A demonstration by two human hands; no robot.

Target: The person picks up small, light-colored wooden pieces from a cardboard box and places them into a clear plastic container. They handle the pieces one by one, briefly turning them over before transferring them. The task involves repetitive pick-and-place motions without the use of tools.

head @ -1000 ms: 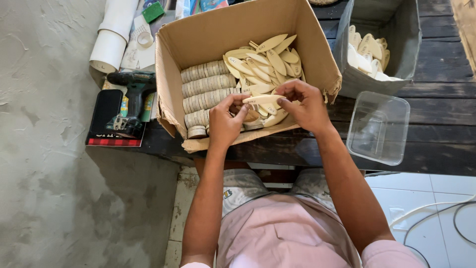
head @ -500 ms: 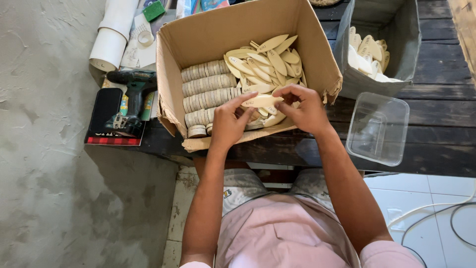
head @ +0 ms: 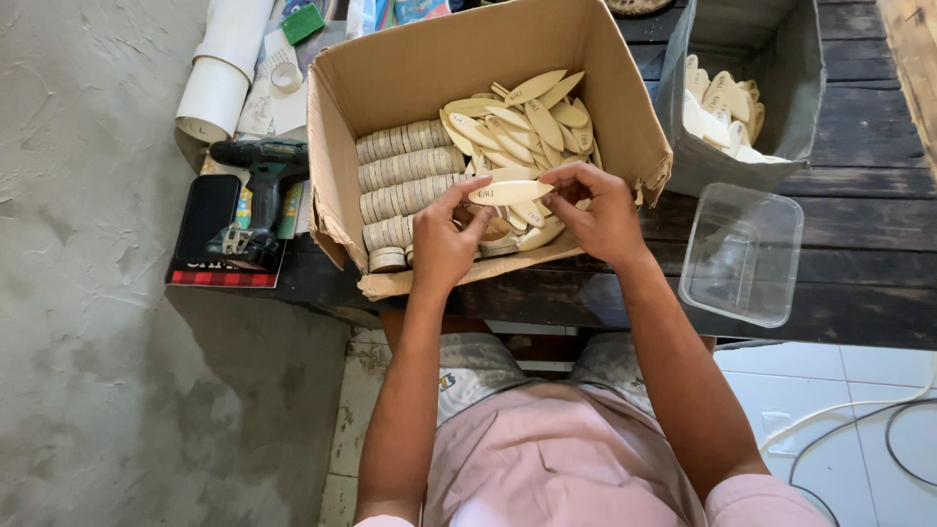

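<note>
Dark plank table [head: 859, 220]; rough grey concrete floor [head: 107, 371] left; white tiles [head: 830, 390] right.

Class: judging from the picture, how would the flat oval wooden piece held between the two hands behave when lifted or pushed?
The oval wooden piece looks thin and flat, so probably light and stiff. Left hand and right hand pinch it by its ends without sag. Being flat, it would likely slide, not roll.
</note>
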